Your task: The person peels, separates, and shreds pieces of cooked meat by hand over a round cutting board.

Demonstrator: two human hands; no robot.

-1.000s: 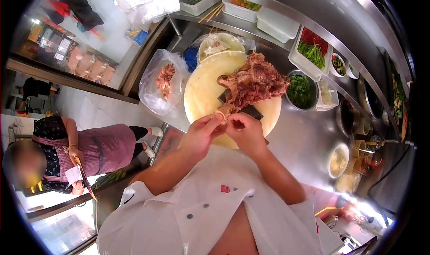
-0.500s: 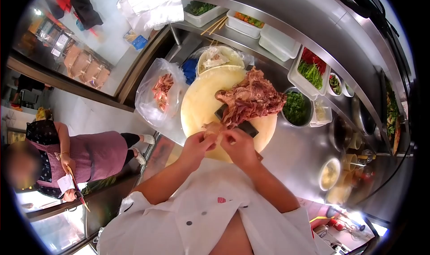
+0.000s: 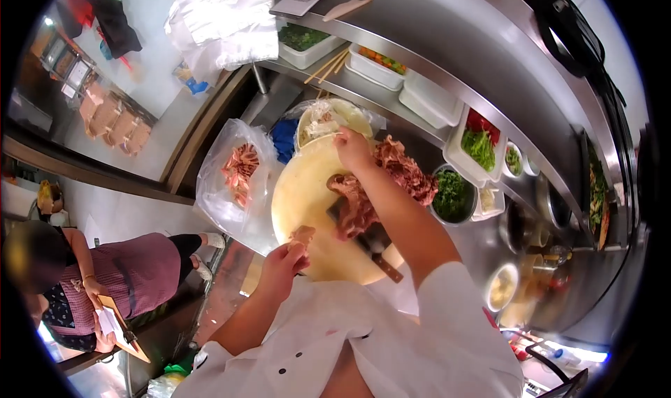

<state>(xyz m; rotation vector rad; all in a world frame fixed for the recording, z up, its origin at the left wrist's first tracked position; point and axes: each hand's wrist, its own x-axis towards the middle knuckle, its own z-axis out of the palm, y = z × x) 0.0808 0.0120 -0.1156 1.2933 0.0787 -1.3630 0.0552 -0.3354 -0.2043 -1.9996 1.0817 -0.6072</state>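
Note:
My left hand (image 3: 285, 264) pinches a small pale piece of meat (image 3: 302, 236) over the near left edge of the round cutting board (image 3: 300, 188). Stretched across the board, my right hand (image 3: 351, 148) is at the rim of a round bowl of pale scraps (image 3: 323, 120); its fingers are closed, and what they hold, if anything, is too small to make out. A large piece of dark red meat (image 3: 404, 172) lies on the board, partly behind my right forearm. Beside it is a cleaver with a brown handle (image 3: 386, 267), its blade partly covered.
A plastic bag of sliced meat (image 3: 241, 174) lies left of the board. Right of it stand a metal bowl of chopped greens (image 3: 453, 194) and a white tray of peppers (image 3: 477, 146). A person with a clipboard (image 3: 124, 328) stands at the left.
My hands have moved apart. The right hand went forward to the scrap bowl, while the left moved slightly left and nearer my body with the small piece. The view has shifted.

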